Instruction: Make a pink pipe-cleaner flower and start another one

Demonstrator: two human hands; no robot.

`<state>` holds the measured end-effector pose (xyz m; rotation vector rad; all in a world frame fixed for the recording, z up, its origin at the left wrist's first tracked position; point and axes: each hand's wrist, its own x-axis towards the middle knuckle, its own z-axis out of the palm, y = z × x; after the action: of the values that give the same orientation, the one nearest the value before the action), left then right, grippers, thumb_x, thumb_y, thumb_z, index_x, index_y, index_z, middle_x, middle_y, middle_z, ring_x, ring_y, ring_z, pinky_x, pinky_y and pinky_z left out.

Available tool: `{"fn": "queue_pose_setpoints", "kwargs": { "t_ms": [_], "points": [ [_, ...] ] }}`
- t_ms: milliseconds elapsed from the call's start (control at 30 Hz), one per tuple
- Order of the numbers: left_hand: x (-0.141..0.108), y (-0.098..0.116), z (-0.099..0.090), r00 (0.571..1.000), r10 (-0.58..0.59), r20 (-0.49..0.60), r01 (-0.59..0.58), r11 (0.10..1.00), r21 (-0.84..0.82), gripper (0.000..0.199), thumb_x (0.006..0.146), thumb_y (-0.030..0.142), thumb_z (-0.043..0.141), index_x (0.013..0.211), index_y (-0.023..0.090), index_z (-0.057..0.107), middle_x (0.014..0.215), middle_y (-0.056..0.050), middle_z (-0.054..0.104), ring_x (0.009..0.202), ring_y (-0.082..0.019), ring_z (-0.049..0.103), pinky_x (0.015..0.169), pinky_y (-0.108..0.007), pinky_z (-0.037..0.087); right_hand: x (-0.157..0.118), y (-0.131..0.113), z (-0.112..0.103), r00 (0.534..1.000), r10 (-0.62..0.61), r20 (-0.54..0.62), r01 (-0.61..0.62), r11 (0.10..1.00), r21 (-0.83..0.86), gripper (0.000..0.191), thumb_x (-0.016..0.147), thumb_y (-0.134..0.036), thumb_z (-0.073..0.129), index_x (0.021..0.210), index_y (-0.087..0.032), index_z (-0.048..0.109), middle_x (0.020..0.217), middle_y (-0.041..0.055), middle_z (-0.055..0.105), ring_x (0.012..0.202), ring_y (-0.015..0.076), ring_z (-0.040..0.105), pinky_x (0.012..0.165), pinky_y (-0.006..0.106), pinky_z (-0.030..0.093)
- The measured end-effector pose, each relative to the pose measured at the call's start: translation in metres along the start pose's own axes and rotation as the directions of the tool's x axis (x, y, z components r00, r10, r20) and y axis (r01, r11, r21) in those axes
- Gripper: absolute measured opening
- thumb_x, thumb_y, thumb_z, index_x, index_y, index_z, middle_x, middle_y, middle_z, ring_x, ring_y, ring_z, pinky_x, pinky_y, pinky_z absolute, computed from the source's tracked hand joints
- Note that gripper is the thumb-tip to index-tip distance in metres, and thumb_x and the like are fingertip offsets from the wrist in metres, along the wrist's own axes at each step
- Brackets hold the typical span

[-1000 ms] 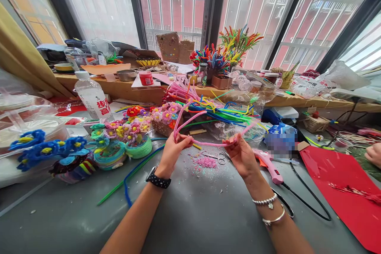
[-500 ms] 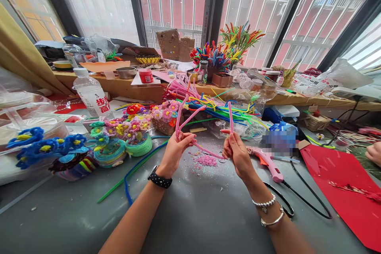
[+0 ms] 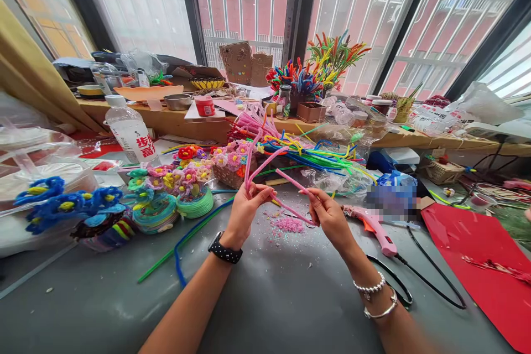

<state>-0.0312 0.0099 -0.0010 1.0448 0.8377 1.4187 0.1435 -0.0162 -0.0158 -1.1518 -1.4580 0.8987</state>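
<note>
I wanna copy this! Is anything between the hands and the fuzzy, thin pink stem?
Nothing visible is: the bare left hand and bare right hand both pinch the fuzzy, thin pink stem. The pink plastic glue gun lies off to the right.

Left grip (image 3: 244,210), right grip (image 3: 331,215): over tabletop (image 3: 274,298), pipe cleaner (image 3: 292,181) in both. Beads (image 3: 288,225): on tabletop, between the two. Flower pots (image 3: 194,206): left of left grip; bottle (image 3: 130,135) behind them. Glue gun (image 3: 379,232): right of right grip; card (image 3: 477,249) farther right. Bundle (image 3: 327,159): behind both grips. Ledge (image 3: 199,131): beyond bundle, jar (image 3: 284,102) upon it.
</note>
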Motion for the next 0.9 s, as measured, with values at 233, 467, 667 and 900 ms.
{"fn": "queue_pose_setpoints", "kwargs": {
  "t_ms": [233, 467, 667, 900],
  "points": [
    [0.002, -0.004, -0.001, 0.998, 0.063, -0.017, -0.063, 0.998, -0.014, 0.027, 0.063, 0.018, 0.063, 0.063, 0.017, 0.037, 0.079, -0.001, 0.064, 0.07, -0.01, 0.058, 0.07, -0.024, 0.045, 0.001, 0.004, 0.0, 0.999, -0.005, 0.054, 0.013, 0.989, -0.145, 0.027, 0.079, -0.039, 0.043, 0.084, -0.019, 0.061, 0.054, -0.002, 0.046, 0.045, 0.0096, 0.04, 0.044, 0.02, 0.034],
    [0.0, -0.001, -0.001, 0.996, 0.085, 0.001, -0.085, 0.996, 0.019, 0.03, 0.065, 0.019, 0.061, 0.061, 0.018, 0.032, 0.089, -0.006, 0.066, 0.077, -0.013, 0.059, 0.071, -0.026, 0.045, 0.001, 0.005, 0.0, 0.996, 0.02, 0.082, -0.003, 0.98, -0.198, 0.027, 0.079, -0.038, 0.042, 0.081, -0.018, 0.061, 0.056, -0.0012, 0.048, 0.046, 0.01, 0.044, 0.044, 0.021, 0.037],
    [0.003, -0.005, -0.004, 0.992, 0.113, -0.054, -0.109, 0.991, 0.079, 0.016, 0.064, 0.02, 0.063, 0.066, 0.015, 0.048, 0.073, -0.001, 0.064, 0.07, -0.01, 0.057, 0.07, -0.022, 0.043, 0.001, 0.0, 0.0, 0.989, 0.017, 0.146, 0.027, 0.954, -0.297, 0.03, 0.081, -0.035, 0.039, 0.08, -0.016, 0.062, 0.06, 0.0011, 0.054, 0.048, 0.0109, 0.047, 0.048, 0.022, 0.038],
    [0.006, -0.006, -0.008, 0.988, 0.118, -0.104, -0.107, 0.989, 0.104, 0.014, 0.06, 0.021, 0.066, 0.067, 0.013, 0.056, 0.064, 0.0, 0.061, 0.063, -0.011, 0.055, 0.066, -0.024, 0.043, -0.004, -0.01, 0.006, 0.936, 0.046, 0.348, 0.128, 0.878, -0.461, 0.036, 0.079, -0.046, 0.042, 0.083, -0.016, 0.06, 0.063, 0.0009, 0.06, 0.054, 0.0113, 0.049, 0.051, 0.021, 0.034]
  ]
}}
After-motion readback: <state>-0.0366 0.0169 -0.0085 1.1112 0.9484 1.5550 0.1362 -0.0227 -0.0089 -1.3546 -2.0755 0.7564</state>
